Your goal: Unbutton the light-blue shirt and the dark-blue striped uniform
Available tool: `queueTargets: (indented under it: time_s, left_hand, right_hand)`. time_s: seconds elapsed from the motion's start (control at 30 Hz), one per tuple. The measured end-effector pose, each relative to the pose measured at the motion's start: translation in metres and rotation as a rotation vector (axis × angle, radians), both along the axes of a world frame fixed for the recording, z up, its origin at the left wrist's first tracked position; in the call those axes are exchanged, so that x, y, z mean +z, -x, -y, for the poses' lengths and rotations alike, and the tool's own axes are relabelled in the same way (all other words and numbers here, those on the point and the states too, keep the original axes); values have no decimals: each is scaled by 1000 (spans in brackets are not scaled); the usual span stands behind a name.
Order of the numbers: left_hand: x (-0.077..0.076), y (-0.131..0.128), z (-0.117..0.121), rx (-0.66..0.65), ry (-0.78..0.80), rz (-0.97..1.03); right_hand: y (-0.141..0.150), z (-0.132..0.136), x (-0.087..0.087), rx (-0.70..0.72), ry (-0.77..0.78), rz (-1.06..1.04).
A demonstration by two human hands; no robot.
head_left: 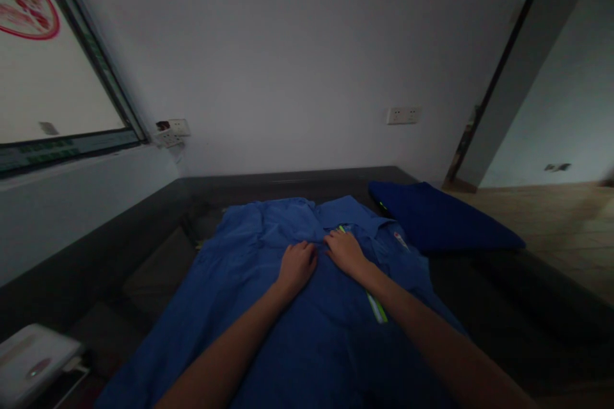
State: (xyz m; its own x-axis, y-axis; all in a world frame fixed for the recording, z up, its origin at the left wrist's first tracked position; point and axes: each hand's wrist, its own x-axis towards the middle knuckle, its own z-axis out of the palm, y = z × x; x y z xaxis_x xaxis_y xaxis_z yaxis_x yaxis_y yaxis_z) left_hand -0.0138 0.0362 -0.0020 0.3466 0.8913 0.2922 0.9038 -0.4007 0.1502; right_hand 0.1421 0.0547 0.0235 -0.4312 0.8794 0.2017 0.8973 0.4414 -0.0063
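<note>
A blue work jacket (268, 268) with yellow-green and silver reflective strips is spread out before me, its top end away from me. My left hand (298, 263) rests near its upper middle, fingers curled and closed on the cloth. Just to the right, my right hand (344, 248) pinches the fabric by the front edge, close to a short reflective strip. Only a small gap separates the two hands. The fingertips are partly hidden in dim light. A longer reflective strip (377, 308) shows beside my right forearm.
A folded dark blue cloth item (441, 217) lies right of the jacket on the dark surface (480, 281). At the lower left stands a white box-like device (36, 358). Behind are a wall with sockets (403, 115) and, at left, a window (57, 77).
</note>
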Motion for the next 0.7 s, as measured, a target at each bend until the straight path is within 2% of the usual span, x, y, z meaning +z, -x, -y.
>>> queueTargets:
  time_s: [0.17, 0.33, 0.5, 0.7]
  left_hand:
    - [1, 1, 0, 32, 12, -55]
    - [1, 1, -1, 16, 32, -11]
    - [5, 2, 0, 13, 23, 77]
    - [15, -1, 6, 31, 5, 93]
  right_hand:
    - [0, -8, -14, -29, 27, -142]
    - [0, -12, -20, -14, 75, -224]
    - [-6, -15, -19, 18, 105, -424]
    - [-10, -16, -16, 107, 117, -672]
